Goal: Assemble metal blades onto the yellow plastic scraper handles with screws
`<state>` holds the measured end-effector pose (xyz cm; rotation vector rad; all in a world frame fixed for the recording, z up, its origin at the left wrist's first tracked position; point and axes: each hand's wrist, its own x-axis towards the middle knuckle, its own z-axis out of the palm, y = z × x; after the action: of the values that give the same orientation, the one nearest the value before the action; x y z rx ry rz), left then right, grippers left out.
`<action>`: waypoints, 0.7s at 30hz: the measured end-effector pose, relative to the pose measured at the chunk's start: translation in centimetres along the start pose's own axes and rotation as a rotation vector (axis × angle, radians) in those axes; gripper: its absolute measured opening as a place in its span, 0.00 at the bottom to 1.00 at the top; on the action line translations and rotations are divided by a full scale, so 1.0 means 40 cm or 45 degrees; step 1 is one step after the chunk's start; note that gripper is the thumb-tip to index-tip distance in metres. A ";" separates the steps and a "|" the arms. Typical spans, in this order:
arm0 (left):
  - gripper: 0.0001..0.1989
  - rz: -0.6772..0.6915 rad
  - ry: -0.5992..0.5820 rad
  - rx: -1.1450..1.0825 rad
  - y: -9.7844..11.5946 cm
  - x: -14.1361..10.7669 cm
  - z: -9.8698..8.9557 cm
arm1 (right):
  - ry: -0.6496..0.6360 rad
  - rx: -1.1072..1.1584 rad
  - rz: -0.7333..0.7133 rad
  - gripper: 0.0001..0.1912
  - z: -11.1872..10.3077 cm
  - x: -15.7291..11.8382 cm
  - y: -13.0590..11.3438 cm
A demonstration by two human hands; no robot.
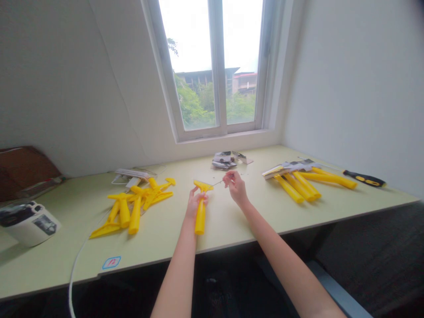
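Observation:
My left hand (191,204) is closed round a yellow scraper (200,216), whose wide head points to the window and whose handle points toward me. To its right, my right hand (236,185) pinches a thin metal rod (217,183); its far end reaches the right side of the scraper head. What kind of tool the rod is, I cannot make out, as my fingers cover its other end. On my left lies a loose pile of yellow plastic scraper parts (135,214). Several yellow scrapers with metal heads (291,187) lie together on the right.
Small flat packets (224,160) lie near the window, with tiny bits before them. A black-and-yellow screwdriver (364,178) rests at far right. At left stand a white mug-like container (36,227) and a brown box (28,165). A white cable (74,265) hangs over the table edge.

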<state>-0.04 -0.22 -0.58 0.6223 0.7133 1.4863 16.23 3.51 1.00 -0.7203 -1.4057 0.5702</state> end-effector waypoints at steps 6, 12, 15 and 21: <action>0.27 -0.006 0.012 0.014 0.002 0.001 0.002 | 0.010 -0.002 0.041 0.08 0.000 -0.002 0.000; 0.27 -0.002 0.023 0.019 0.003 0.002 0.002 | 0.073 0.035 0.044 0.08 0.000 -0.001 -0.008; 0.26 0.000 0.022 0.014 0.002 0.001 0.002 | 0.080 0.021 0.045 0.08 0.000 0.000 -0.006; 0.27 0.003 0.011 -0.001 0.003 -0.001 0.004 | 0.071 -0.015 0.042 0.08 0.000 0.000 -0.003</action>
<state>0.00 -0.24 -0.40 0.6169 0.7183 1.4923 16.23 3.41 1.10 -0.7648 -1.3484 0.5642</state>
